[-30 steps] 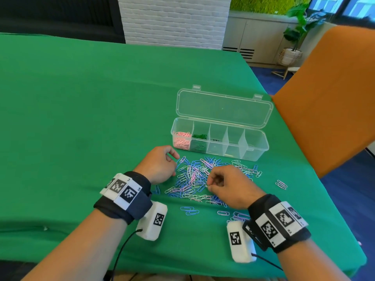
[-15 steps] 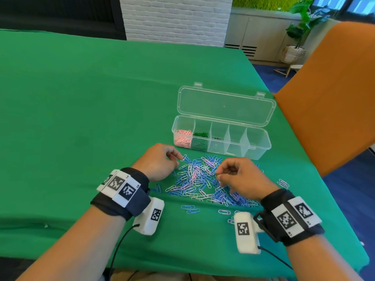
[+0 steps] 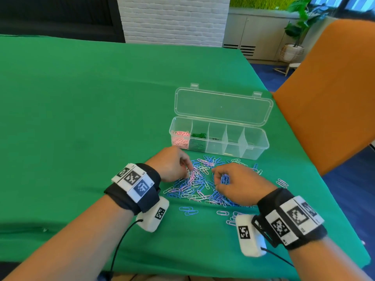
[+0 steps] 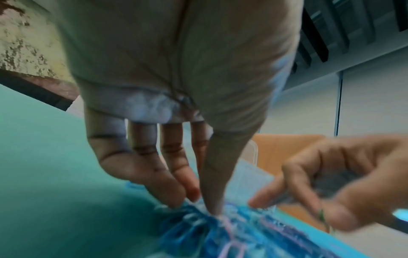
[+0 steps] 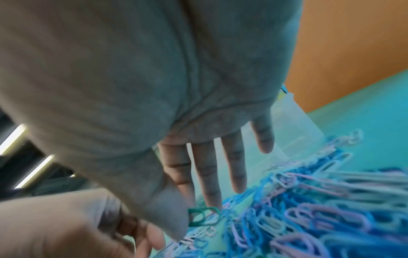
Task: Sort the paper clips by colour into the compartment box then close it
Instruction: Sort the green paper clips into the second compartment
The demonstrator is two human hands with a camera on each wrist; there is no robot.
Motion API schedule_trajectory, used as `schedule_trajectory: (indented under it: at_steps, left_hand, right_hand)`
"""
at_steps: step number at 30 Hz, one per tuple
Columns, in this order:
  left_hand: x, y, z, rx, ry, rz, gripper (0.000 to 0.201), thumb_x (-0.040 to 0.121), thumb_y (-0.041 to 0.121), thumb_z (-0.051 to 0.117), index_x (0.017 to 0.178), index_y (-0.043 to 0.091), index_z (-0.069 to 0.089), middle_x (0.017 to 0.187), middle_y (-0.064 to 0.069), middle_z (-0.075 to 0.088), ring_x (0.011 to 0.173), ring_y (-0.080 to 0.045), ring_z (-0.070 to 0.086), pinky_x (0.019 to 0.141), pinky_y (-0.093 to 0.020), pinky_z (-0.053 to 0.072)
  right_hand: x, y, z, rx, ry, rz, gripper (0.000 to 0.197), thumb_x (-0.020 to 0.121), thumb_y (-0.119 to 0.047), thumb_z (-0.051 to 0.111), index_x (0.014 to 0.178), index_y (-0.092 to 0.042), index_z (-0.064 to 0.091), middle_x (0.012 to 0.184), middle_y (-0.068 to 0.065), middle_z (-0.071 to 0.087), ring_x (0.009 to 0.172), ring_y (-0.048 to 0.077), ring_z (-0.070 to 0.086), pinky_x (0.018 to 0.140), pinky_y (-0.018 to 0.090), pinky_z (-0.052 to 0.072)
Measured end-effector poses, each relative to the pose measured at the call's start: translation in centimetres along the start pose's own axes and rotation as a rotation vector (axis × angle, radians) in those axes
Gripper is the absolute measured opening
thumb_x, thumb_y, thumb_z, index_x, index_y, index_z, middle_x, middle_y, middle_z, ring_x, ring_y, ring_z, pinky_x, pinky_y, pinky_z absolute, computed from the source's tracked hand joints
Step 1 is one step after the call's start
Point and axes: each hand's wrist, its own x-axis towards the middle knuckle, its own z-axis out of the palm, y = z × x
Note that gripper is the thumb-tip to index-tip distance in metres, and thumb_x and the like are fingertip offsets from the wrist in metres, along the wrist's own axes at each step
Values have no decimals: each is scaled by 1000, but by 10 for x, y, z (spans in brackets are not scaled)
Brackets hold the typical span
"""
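The clear compartment box stands with its lid folded back. Its leftmost cell holds pink clips, the one beside it green clips. A pile of blue, pink and white paper clips lies in front of it. My left hand sits at the pile's left edge, with straight fingers and thumb touching the clips by a pink one. My right hand is over the pile's right side. Its thumb and forefinger pinch a green clip.
A green cloth covers the table. An orange chair back stands close on the right behind the box. Stray clips lie near the front between my wrists, a few more to the right.
The right hand rose off the pile towards the box half a second ago and is now back down on the clips. The left hand reached a little further into the pile.
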Motion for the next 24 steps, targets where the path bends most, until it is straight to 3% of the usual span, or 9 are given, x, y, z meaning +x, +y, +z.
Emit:
schedule_trajectory:
  at_steps: [3, 7, 11, 16, 18, 21, 24]
  left_hand:
    - [-4, -9, 0, 43, -73, -45, 24, 74, 17, 85, 89, 26, 68, 87, -1, 70, 72, -14, 60, 73, -28, 47]
    - [-5, -19, -5, 45, -27, -59, 26, 76, 8, 82, 88, 26, 66, 91, -6, 73, 68, -15, 60, 67, -27, 48]
    - [-9, -30, -14, 13, 18, -77, 19, 83, 10, 76, 92, 24, 67, 89, 0, 71, 80, -15, 65, 78, -28, 51]
    - [-10, -40, -20, 52, 100, -86, 18, 93, 10, 61, 101, 21, 72, 82, 10, 61, 77, -10, 57, 73, -22, 42]
    - [-12, -42, -23, 46, 100, -99, 16, 94, 12, 60, 101, 20, 73, 80, 12, 59, 76, -9, 56, 75, -22, 42]
    - [-15, -46, -28, 35, 94, -130, 12, 96, 19, 62, 96, 17, 74, 75, 12, 62, 72, -8, 57, 72, -23, 43]
    - [-15, -46, -28, 15, 80, -140, 17, 97, 25, 61, 99, 17, 75, 77, 11, 65, 73, -8, 57, 72, -24, 44]
  right_hand:
    - [3, -15, 0, 31, -26, -85, 12, 87, -19, 59, 79, -27, 56, 139, -10, 56, 129, 15, 49, 108, 34, 37]
    - [7, -28, 18, 35, -172, -200, 14, 89, -20, 58, 79, -29, 56, 153, -14, 40, 144, 7, 31, 120, 35, 22]
    - [5, -26, 7, 11, -84, -94, 17, 88, -18, 57, 74, -29, 53, 139, -7, 56, 131, 17, 48, 111, 37, 37]
    - [11, -35, 4, 36, -110, -128, 7, 90, -15, 58, 85, -21, 60, 153, -12, 40, 140, 10, 37, 105, 22, 23]
    - [12, -32, 5, 21, -147, -106, 6, 90, -16, 58, 86, -19, 61, 153, -12, 41, 141, 11, 37, 108, 25, 25]
    - [9, -24, -3, 15, -155, -34, 14, 90, -17, 58, 78, -25, 58, 140, -6, 55, 129, 19, 50, 104, 35, 38]
    - [4, -16, -13, 56, -93, -6, 16, 90, -17, 59, 77, -25, 57, 145, -11, 50, 134, 16, 46, 105, 31, 33]
